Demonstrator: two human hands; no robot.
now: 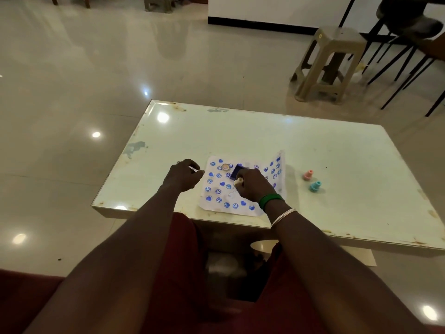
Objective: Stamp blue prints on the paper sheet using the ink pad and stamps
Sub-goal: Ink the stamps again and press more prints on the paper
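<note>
Right hand (252, 186) grips cream stamp (238, 182); left hand (183, 175) curled.

Glossy pale tiled floor (72, 92) mirrors ceiling lights; worn white table (313, 165), beige stool (330, 61), white wall (265, 8).

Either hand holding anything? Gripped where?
Right hand grips the cream stamp, fingers round its body, one end showing. Left hand pinches a white sliver; unclear what.
</note>
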